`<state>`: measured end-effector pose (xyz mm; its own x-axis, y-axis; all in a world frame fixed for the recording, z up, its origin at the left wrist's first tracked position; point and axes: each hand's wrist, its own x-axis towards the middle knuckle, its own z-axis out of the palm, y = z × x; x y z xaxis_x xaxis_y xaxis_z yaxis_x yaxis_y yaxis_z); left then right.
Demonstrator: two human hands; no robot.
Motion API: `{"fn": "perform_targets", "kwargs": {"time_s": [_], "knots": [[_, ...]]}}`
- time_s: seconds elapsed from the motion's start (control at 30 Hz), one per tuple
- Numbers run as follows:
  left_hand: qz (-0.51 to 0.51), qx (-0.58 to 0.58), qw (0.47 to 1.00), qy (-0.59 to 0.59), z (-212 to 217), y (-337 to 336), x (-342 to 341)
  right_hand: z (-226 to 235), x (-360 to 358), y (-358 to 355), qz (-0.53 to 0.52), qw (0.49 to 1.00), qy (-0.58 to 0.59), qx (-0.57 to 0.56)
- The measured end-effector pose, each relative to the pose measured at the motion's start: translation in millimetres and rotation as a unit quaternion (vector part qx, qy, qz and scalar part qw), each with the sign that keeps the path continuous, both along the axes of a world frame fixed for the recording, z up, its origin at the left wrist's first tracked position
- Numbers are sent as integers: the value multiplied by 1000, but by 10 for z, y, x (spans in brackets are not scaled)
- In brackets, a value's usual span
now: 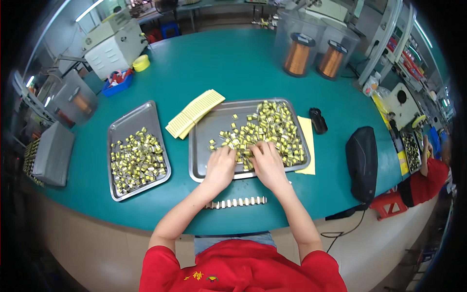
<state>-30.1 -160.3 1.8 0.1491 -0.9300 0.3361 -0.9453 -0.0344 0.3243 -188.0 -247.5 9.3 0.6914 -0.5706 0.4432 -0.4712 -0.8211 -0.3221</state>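
Shiny rect. metal tray (204,131); blocky yellow/silver parts (277,121) heaped right. L hand (221,166), R hand (267,163) half-curled at parts; can't tell if gripping.

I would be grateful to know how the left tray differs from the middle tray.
The left tray points lengthwise away from the person; the middle tray lies crosswise. No hand is in the left tray, while the left hand and right hand reach into the middle tray. The left tray is bare at its far end, the middle tray mainly at its left. Both are grey and hold small yellow-and-silver parts.
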Motion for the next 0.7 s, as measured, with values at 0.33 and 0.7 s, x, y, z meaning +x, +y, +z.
{"fn": "perform_targets", "kwargs": {"time_s": [0.33,0.7], "knots": [[-17,-5,988,156,65,151,106,-67,-56,4,21,991,-108,75],[-52,76,910,404,135,293,210,93,-286,232,-11,959,-146,243]]}}
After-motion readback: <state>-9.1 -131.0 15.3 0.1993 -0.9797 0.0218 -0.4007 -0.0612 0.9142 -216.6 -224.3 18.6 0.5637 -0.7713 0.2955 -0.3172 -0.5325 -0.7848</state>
